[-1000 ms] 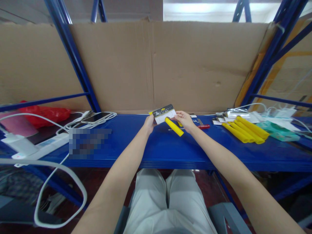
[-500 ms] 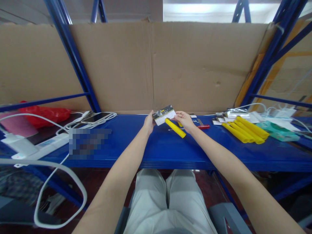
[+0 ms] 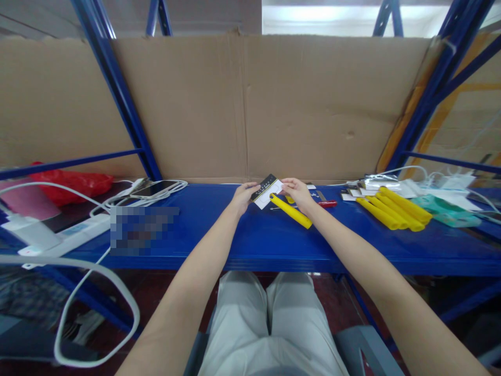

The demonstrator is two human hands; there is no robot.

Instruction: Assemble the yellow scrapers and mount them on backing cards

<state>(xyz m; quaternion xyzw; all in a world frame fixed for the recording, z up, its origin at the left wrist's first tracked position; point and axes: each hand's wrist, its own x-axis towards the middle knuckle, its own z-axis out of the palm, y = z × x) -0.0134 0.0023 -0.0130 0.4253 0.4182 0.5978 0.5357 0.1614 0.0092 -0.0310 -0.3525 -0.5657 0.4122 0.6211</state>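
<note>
While left fingers (image 3: 249, 187) and right fingers (image 3: 290, 183) pinch opposite sides, the black-and-white card (image 3: 266, 192) slants between them

Card (image 3: 266, 191) now lower and more steeply slanted, yellow tube (image 3: 291, 211) farther right.

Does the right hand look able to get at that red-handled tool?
Probably yes: the red-handled tool lies close beside the right hand on the blue tabletop, its handle mostly uncovered. That hand seems to be pinching the printed card, though, so it would likely need to let go first.
</note>
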